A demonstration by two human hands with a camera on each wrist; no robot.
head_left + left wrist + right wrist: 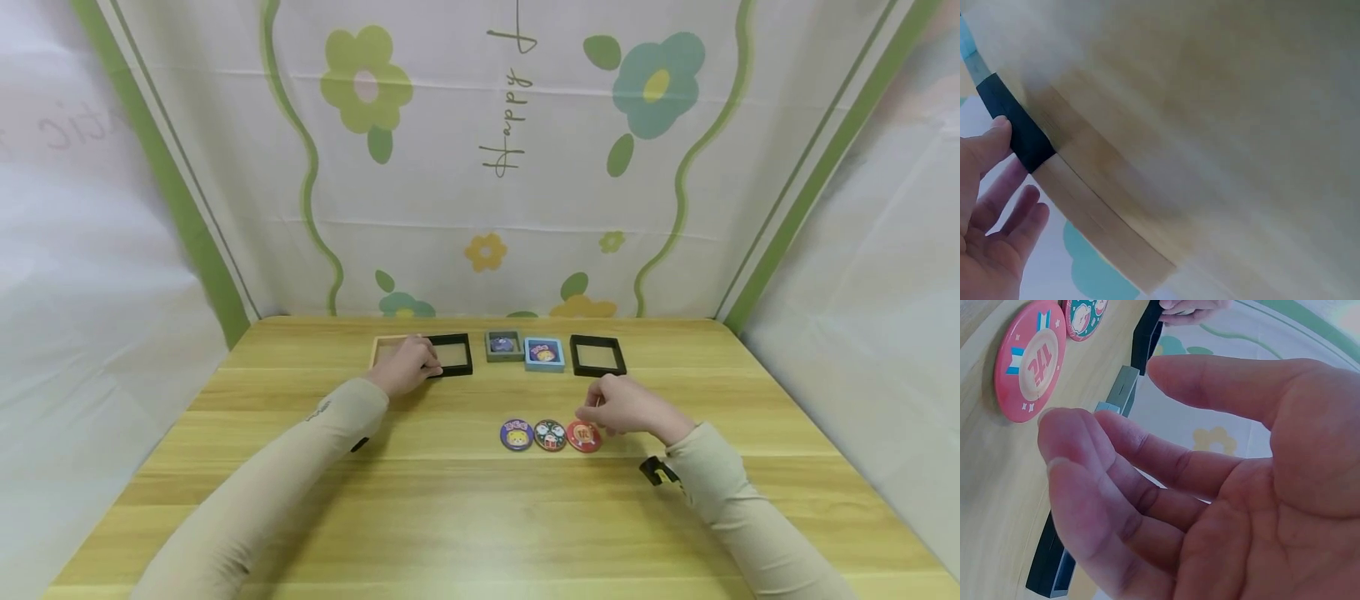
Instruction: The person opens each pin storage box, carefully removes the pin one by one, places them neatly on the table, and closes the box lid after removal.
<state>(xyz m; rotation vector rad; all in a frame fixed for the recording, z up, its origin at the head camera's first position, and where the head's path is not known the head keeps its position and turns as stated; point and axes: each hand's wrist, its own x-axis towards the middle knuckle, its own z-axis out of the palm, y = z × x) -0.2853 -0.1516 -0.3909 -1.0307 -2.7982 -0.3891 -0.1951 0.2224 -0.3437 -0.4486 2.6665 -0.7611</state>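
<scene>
My left hand (405,367) reaches to the back left and pinches the end of a black square frame (1016,125) between thumb and index finger; its other fingers are loosely bent. A light wooden frame (1104,228) adjoins that black one. Just right of a red round badge (583,436) hovers my right hand (632,407), fingers loosely bent with nothing between them in the right wrist view. Beside the red badge lie a dark green badge (551,436) and a purple badge (517,435), in a row.
Along the back of the wooden table (480,533) stand a grey-green frame (504,357) and a light blue frame (545,367), each with a badge inside. Another black frame (597,340) sits to their right. A floral cloth (450,200) hangs behind.
</scene>
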